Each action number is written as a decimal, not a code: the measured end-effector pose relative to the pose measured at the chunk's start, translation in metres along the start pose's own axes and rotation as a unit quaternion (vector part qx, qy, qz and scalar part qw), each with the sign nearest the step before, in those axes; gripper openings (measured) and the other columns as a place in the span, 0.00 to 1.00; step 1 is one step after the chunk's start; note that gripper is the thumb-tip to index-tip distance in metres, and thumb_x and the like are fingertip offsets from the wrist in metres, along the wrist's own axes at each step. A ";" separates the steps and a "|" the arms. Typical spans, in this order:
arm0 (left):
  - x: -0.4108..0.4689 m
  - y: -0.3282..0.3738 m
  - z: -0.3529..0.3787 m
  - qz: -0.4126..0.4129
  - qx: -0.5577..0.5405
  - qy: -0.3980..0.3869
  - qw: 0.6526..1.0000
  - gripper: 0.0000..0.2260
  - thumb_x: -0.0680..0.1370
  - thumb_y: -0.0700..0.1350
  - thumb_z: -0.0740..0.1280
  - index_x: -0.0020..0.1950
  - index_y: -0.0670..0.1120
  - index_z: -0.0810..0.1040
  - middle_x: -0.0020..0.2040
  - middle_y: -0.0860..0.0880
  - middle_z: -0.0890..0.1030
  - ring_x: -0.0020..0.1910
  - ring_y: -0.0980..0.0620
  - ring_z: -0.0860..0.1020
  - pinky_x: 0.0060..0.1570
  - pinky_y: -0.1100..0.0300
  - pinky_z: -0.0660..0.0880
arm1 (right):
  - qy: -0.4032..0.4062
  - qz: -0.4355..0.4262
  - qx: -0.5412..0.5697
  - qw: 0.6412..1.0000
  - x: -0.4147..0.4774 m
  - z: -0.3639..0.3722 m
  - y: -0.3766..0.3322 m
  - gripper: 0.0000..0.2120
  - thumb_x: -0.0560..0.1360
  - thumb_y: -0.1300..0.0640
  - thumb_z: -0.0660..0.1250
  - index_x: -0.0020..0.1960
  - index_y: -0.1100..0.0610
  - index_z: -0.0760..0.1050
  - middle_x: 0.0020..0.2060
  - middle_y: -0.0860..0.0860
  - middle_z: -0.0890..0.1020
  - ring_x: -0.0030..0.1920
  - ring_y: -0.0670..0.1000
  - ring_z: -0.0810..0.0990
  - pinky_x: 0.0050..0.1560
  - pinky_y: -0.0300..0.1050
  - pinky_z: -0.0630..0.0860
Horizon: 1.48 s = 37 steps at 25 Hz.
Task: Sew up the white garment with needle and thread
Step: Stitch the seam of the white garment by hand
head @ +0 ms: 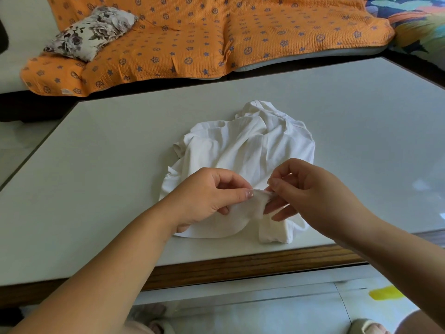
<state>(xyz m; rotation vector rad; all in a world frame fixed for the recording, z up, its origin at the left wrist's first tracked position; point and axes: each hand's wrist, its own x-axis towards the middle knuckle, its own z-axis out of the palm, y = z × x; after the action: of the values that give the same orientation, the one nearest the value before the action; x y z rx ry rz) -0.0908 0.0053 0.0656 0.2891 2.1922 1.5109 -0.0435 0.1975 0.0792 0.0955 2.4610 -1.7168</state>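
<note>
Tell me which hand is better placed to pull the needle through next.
Right, probably. The right hand pinches the needle beside the raised fold, while the left hand pinches the white garment, steadying it.

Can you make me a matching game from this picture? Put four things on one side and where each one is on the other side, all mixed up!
Things
1. thin dark metal needle
2. crumpled white cloth garment
3. grey-flowered fabric pillow
4. orange quilted cover with blue stars

Places
A. heaped on the pale grey table
B. lying on the orange cover, far left
C. pinched in the right hand, pointing up
D. spread out beyond the table

Pairs: 1-C, 2-A, 3-B, 4-D
</note>
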 end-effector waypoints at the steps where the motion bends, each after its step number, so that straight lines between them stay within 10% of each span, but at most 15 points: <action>1: 0.000 0.000 0.000 -0.001 -0.004 -0.001 1.000 0.05 0.75 0.42 0.73 0.41 0.51 0.85 0.35 0.54 0.81 0.39 0.54 0.76 0.39 0.61 0.75 | 0.014 -0.013 -0.003 1.000 -0.001 0.000 0.000 0.05 0.80 0.59 0.63 0.46 0.56 0.75 0.39 0.49 0.86 0.34 0.50 0.86 0.35 0.42 0.81; 28: -0.006 0.003 0.005 0.072 0.098 0.066 0.990 0.02 0.74 0.44 0.74 0.42 0.51 0.85 0.37 0.54 0.84 0.37 0.63 0.78 0.42 0.69 0.74 | -0.058 0.019 -0.031 0.998 -0.006 0.009 0.002 0.05 0.80 0.57 0.65 0.46 0.55 0.78 0.27 0.52 0.83 0.23 0.47 0.79 0.25 0.35 0.72; 37: -0.005 0.000 0.014 0.076 0.084 0.102 0.988 0.04 0.75 0.45 0.73 0.45 0.54 0.86 0.43 0.60 0.85 0.47 0.66 0.81 0.51 0.72 0.75 | -0.020 0.012 -0.015 1.000 -0.005 0.016 0.004 0.05 0.80 0.56 0.65 0.47 0.57 0.75 0.31 0.52 0.85 0.27 0.51 0.83 0.34 0.50 0.79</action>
<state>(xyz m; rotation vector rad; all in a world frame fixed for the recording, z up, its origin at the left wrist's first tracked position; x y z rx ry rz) -0.0802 0.0146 0.0631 0.3788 2.5162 1.4944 -0.0366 0.1839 0.0703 0.0853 2.4460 -1.6539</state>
